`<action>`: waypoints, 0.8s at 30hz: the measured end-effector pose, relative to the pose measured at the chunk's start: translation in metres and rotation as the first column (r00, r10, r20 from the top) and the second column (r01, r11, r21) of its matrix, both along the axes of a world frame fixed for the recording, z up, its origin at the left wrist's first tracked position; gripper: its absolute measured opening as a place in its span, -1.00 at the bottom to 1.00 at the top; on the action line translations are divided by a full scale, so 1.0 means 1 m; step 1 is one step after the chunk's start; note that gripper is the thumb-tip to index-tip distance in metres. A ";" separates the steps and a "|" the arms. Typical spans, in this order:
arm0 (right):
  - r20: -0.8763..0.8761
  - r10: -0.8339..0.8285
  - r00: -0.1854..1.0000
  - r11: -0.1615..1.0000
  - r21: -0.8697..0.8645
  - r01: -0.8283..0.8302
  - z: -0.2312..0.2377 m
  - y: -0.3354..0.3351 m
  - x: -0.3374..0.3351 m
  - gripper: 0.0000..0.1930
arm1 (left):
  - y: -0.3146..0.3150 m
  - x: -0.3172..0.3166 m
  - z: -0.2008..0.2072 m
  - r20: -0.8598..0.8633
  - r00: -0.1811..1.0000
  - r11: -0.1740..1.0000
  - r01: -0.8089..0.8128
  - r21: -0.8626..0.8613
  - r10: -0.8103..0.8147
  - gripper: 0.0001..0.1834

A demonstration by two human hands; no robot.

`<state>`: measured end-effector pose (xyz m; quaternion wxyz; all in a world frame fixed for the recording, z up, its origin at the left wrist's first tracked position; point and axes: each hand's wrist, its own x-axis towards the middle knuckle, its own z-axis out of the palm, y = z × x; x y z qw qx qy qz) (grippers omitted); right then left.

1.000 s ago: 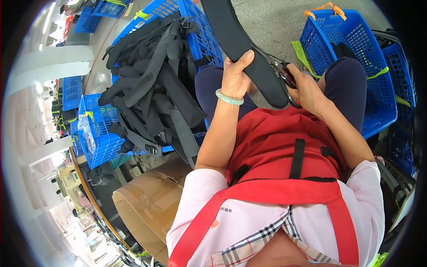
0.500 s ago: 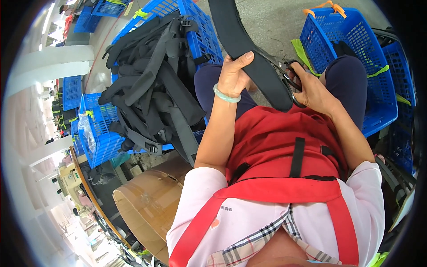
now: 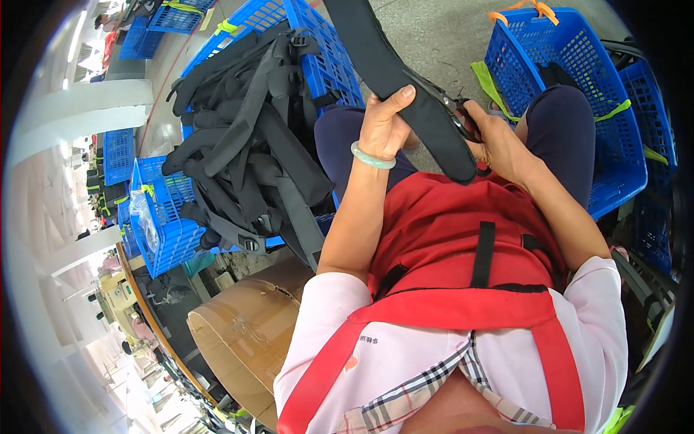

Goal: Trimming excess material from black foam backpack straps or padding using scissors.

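My left hand (image 3: 385, 126), with a pale green bangle on the wrist, grips a long black padded strap (image 3: 436, 137), thumb on top. The strap runs from the upper edge of the view down to a rounded end above my red apron (image 3: 444, 210). In my right hand (image 3: 504, 145) is a pair of dark-handled scissors (image 3: 461, 110), fingers wrapped round the handles. The blades lie along the strap's right edge; their tips are hard to make out against the black material.
On the left, a blue crate (image 3: 329, 65) overflows with a heap of black padded straps (image 3: 249, 137). Another blue crate (image 3: 596, 87) with orange ties stands at the right, dark pieces inside. A cardboard box (image 3: 249, 318) sits at lower left, beside a smaller blue crate (image 3: 163, 235).
My right hand has shifted slightly left and up, and the scissor handles have come closer together. The strap's upper part has tilted a little left in my left hand.
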<state>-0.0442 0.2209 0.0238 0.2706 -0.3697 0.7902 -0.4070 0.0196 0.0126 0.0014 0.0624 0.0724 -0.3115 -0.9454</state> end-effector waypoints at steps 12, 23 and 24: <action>-0.053 -0.060 0.997 0.997 -0.051 0.058 -0.009 -0.002 -0.001 -0.64 | 0.004 0.000 -0.002 -0.003 1.000 1.000 -0.017 -0.002 0.017 -0.75; -0.114 -0.090 0.989 0.993 -0.091 0.080 -0.019 -0.004 -0.006 -0.66 | 0.010 -0.001 -0.002 0.061 0.997 0.999 -0.037 0.000 0.037 -0.77; -0.097 -0.089 0.991 0.992 -0.095 0.080 -0.018 -0.003 -0.006 -0.66 | 0.010 -0.001 -0.003 0.062 0.997 0.999 -0.037 0.004 0.037 -0.78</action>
